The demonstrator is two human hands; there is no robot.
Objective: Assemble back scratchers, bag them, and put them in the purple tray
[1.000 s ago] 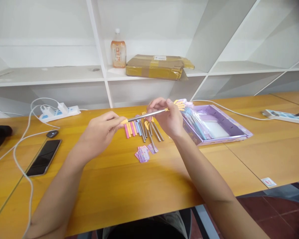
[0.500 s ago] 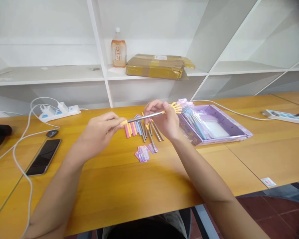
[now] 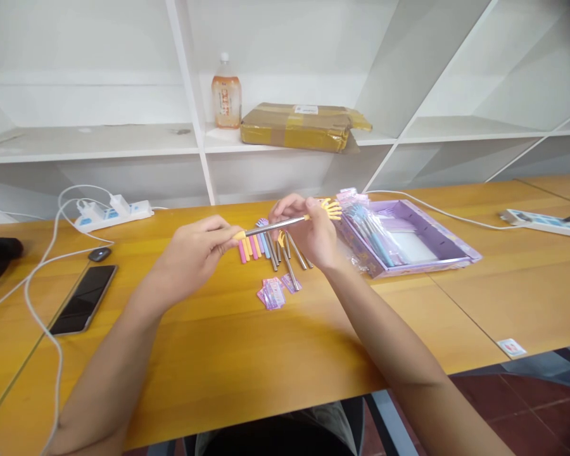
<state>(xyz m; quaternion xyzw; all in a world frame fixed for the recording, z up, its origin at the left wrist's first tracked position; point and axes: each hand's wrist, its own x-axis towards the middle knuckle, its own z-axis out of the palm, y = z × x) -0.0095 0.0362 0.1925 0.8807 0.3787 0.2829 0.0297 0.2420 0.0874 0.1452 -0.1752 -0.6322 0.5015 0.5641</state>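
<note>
The phone (image 3: 84,299) lies on the surface (image 3: 228,354) to the left of the left hand (image 3: 192,256), with the mouse (image 3: 99,254) just beyond its top end. The white power strip (image 3: 118,215) is also left of that hand, but farther back. The left hand pinches the yellow end of a scratcher (image 3: 275,225) between thumb and fingers. The scratcher's steel shaft spans the gap between the hands, above the surface.

Behind and above this gap, a bottle (image 3: 227,101) and a parcel (image 3: 297,126) sit on the shelf (image 3: 380,140). Below it lie coloured grips (image 3: 254,246), then small cards (image 3: 272,294) nearer the person than both hands, then steel rods (image 3: 292,275).

The right hand (image 3: 316,234) holds the scratcher by its claw end, thumb in front, fingers loosely curled; the yellow claw (image 3: 331,209) pokes out past it. The purple box (image 3: 456,256), with bagged pieces (image 3: 373,234) inside, is right of that hand.
</note>
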